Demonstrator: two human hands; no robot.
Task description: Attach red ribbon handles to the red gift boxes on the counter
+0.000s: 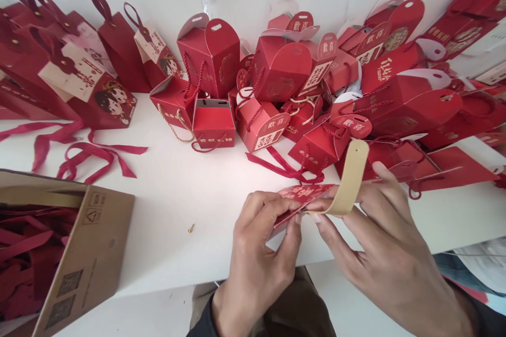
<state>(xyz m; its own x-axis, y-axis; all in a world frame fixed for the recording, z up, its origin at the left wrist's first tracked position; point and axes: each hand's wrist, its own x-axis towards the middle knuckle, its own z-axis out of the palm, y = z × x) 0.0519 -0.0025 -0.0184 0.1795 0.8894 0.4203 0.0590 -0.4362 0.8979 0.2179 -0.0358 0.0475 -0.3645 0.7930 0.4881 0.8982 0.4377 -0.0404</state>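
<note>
My left hand (264, 242) pinches a red printed gift box (306, 194) by its top edge, above the front of the white table. The fingers of my right hand (375, 237) are closed on a tan strap (350, 181), whose near end meets the top of that box. The strap's free end, with a small hole in it, curls upward. My fingers partly cover the join between strap and box. A small brass stud (191, 228) lies on the table to the left of my hands.
Many red gift boxes (213, 63) with cord handles crowd the back of the white table (169, 195). Bags with looped straps (124, 52) stand at the left. Dark red ribbons (95, 155) lie before them. A cardboard box (90, 253) of red pieces stands front left.
</note>
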